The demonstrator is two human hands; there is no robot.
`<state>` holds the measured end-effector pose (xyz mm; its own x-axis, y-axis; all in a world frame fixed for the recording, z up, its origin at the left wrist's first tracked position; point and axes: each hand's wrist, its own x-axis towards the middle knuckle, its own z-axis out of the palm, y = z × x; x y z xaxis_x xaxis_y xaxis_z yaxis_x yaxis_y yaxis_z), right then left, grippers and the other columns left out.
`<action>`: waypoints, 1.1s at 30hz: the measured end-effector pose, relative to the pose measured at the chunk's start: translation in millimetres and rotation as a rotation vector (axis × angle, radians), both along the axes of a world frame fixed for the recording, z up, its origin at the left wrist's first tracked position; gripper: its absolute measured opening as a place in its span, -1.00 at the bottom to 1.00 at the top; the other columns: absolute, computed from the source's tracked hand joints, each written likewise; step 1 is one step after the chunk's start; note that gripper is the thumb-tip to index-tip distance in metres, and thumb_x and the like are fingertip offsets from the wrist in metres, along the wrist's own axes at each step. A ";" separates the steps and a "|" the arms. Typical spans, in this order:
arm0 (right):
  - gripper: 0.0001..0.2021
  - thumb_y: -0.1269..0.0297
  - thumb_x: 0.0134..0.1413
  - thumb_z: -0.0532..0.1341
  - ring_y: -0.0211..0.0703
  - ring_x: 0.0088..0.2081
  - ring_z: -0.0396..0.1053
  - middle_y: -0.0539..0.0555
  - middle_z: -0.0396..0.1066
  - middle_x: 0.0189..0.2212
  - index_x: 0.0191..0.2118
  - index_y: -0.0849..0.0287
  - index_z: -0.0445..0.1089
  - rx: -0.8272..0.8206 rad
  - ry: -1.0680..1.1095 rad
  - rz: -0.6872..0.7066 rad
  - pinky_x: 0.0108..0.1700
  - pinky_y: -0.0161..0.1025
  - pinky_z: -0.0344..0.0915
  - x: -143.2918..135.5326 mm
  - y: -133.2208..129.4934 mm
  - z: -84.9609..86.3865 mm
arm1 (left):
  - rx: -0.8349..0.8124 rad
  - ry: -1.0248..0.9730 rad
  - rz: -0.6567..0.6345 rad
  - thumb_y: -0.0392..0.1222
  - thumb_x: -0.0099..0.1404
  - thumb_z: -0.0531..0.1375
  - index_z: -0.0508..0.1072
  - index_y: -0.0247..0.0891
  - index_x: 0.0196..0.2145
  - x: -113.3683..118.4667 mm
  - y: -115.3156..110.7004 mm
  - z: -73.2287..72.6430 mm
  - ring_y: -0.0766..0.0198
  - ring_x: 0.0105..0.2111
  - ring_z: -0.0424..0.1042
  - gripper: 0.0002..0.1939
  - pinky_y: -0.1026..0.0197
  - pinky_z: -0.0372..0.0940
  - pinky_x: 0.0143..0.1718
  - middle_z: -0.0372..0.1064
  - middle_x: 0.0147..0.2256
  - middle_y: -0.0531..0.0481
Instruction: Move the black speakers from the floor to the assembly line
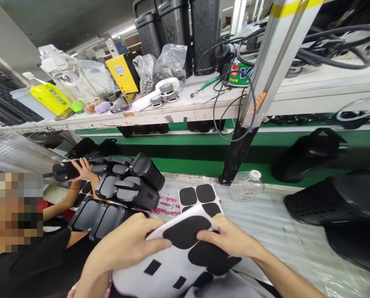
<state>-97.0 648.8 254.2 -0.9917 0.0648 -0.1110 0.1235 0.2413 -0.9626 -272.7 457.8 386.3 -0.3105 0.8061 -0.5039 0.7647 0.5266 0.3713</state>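
A white sheet of black rounded-square stickers (187, 232) is held up between my two hands, close to my body. My left hand (130, 238) pinches its left edge between thumb and fingers. On the other side, my right hand (231, 236) grips the upper right edge, its thumb lying at the border of the top sticker. The lower part of the sheet bends downward, with more black stickers on it. Just beyond my hands another sticker sheet (205, 193) lies flat on the bench.
Black plastic bins (135, 190) stand grouped at left, beside a co-worker's hand (84, 169) on a black part. A clear jar (247, 186) stands near the dark post (236, 159). More black bins (330, 196) lie at right. Overhead, a shelf (185, 108) carries bottles, bags and cables.
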 end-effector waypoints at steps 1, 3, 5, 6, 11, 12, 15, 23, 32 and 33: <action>-0.45 -0.20 0.22 0.07 -0.16 -0.31 0.44 0.05 0.51 -0.37 -0.28 0.24 0.50 0.021 -0.041 -0.072 -0.29 -0.31 0.36 0.6 0.7 -12.8 | -0.017 0.040 0.054 0.13 0.33 0.12 0.50 -0.12 -0.39 -5.7 7.4 -3.8 0.28 -0.40 0.33 -0.67 0.28 0.12 -0.33 0.42 -0.48 0.14; -0.46 -0.16 0.28 0.01 -0.16 -0.31 0.44 0.07 0.50 -0.35 -0.25 0.27 0.46 0.070 -0.133 -0.182 -0.32 -0.30 0.36 -5.0 10.4 -42.6 | -0.056 0.163 0.191 0.11 0.27 0.19 0.49 -0.15 -0.43 -17.2 19.6 -16.0 0.22 -0.37 0.41 -0.70 0.25 0.12 -0.35 0.48 -0.45 0.10; -0.52 -0.08 0.32 0.04 -0.17 -0.30 0.44 0.07 0.48 -0.32 -0.20 0.29 0.44 0.128 -0.240 -0.286 -0.30 -0.26 0.39 -17.8 27.7 -73.4 | -0.084 0.291 0.324 0.04 0.29 0.17 0.52 -0.16 -0.28 -25.9 27.8 -34.8 0.08 -0.22 0.48 -0.75 0.21 0.16 -0.29 0.56 -0.31 0.00; -0.57 -0.03 0.32 0.07 -0.17 -0.29 0.44 0.07 0.47 -0.29 -0.17 0.29 0.43 0.164 -0.299 -0.329 -0.27 -0.23 0.40 -25.4 37.4 -87.8 | -0.095 0.341 0.378 -0.01 0.32 0.14 0.50 -0.18 -0.13 -28.1 30.4 -46.4 0.01 -0.14 0.49 -0.72 0.17 0.19 -0.24 0.57 -0.21 -0.08; -0.65 0.12 0.27 0.19 -0.10 -0.07 0.41 0.14 0.40 -0.03 0.05 0.23 0.36 0.372 -0.581 -0.474 -0.02 -0.02 0.41 -41.9 69.1 -137.8 | -0.155 0.333 0.453 -0.02 0.37 0.07 0.48 -0.26 0.00 -17.0 34.6 -110.6 -0.15 -0.06 0.51 -0.62 0.03 0.26 -0.14 0.54 -0.12 -0.31; -0.62 0.11 0.28 0.19 -0.08 -0.03 0.40 0.16 0.38 0.00 0.09 0.22 0.33 0.409 -0.623 -0.494 0.01 0.02 0.39 -37.6 69.5 -143.2 | -0.153 0.288 0.447 0.00 0.36 0.08 0.52 -0.23 -0.06 -13.2 34.0 -120.9 -0.15 -0.07 0.51 -0.63 0.03 0.27 -0.13 0.55 -0.15 -0.29; -0.58 0.09 0.28 0.18 -0.04 0.00 0.39 0.17 0.36 0.05 0.15 0.20 0.29 0.474 -0.712 -0.492 0.04 0.06 0.37 -14.0 59.6 -154.6 | -0.126 0.180 0.474 0.02 0.37 0.05 0.54 -0.18 -0.10 -8.4 29.0 -141.3 -0.10 -0.10 0.52 -0.64 0.03 0.27 -0.11 0.57 -0.20 -0.22; -0.59 0.17 0.29 0.18 -0.04 0.01 0.40 0.16 0.39 0.02 0.18 0.21 0.28 0.521 -0.731 -0.408 0.09 0.08 0.34 7.3 5.1 -180.7 | 0.019 -0.006 0.610 0.00 0.40 0.11 0.50 -0.29 -0.21 -26.1 22.8 -183.1 0.17 -0.22 0.50 -0.69 -0.01 0.29 -0.01 0.51 -0.34 -0.02; -0.62 0.15 0.27 0.21 -0.06 -0.01 0.40 0.15 0.39 0.01 0.12 0.21 0.33 0.440 -0.673 -0.452 0.05 0.05 0.38 -13.9 -9.0 -178.5 | 0.513 -0.393 0.566 0.36 0.21 0.06 0.47 -0.28 -0.07 -1.8 85.9 -134.9 0.41 -0.66 0.14 -0.34 0.25 0.13 -0.52 0.40 -0.45 0.07; -0.61 0.14 0.27 0.20 -0.06 -0.01 0.40 0.15 0.39 0.01 0.12 0.21 0.32 0.432 -0.673 -0.462 0.05 0.05 0.38 -8.2 -4.1 -176.1 | 0.559 -0.422 0.556 0.37 0.22 0.05 0.46 -0.26 -0.04 3.2 97.6 -126.7 0.44 -0.67 0.09 -0.34 0.26 0.10 -0.54 0.39 -0.43 0.09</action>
